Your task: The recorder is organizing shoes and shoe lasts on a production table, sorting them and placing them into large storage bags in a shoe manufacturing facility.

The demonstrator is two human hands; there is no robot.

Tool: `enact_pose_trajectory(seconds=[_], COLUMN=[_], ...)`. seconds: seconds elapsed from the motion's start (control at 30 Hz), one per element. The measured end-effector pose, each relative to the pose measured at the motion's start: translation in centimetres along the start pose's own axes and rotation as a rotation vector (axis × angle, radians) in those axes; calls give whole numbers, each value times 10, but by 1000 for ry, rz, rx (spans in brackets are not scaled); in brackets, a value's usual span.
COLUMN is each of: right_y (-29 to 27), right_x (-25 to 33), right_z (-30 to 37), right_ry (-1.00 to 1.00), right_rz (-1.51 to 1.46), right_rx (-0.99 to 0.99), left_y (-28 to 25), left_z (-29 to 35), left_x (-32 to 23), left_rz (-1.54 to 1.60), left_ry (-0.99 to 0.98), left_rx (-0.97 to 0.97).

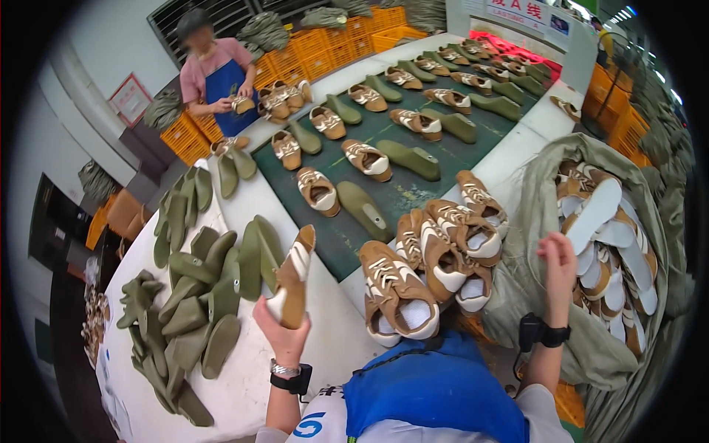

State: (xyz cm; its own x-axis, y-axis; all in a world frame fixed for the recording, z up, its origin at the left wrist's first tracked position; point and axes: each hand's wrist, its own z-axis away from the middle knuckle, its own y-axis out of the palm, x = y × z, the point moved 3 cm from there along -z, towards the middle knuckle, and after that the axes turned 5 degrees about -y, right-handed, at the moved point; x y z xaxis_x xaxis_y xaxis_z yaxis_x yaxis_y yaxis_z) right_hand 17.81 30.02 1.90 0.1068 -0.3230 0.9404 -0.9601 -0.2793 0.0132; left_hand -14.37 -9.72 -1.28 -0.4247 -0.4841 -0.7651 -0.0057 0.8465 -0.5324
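My left hand [283, 330] grips a brown sneaker [298, 269] with white stripes by its heel, toe pointing up and its tan sole side showing. It is above the white table, beside a pile of green shoe lasts [193, 284]. At the right, my right hand [559, 260] is raised with loosely curled fingers and nothing visible in them. It hovers by the mouth of a grey-green sack [517, 277] holding brown shoes and white insoles [595, 214]. Between my hands, several laced brown sneakers [402, 292] stand grouped close to my blue apron.
Ahead, a green conveyor belt [306, 244] carries rows of sneakers and lasts away from me. A co-worker [216, 70] in a blue apron handles a shoe at the far left. Orange crates [292, 63] and folded sacks line the back. A single sneaker [565, 108] lies on the right ledge.
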Motion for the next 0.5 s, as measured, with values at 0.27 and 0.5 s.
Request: enact_pose_trajectory(seconds=[0.27,0.5], right_y=[-93,-168], right_x=[-6,-132], right_z=[-52,-68], right_ry=[-425,66], right_rz=[1184,964], right_rx=[-53,-240], left_y=[48,68], left_z=[81,66], left_x=[30,19], left_rz=[-365,17], left_ry=[417,105], left_rx=[653,966])
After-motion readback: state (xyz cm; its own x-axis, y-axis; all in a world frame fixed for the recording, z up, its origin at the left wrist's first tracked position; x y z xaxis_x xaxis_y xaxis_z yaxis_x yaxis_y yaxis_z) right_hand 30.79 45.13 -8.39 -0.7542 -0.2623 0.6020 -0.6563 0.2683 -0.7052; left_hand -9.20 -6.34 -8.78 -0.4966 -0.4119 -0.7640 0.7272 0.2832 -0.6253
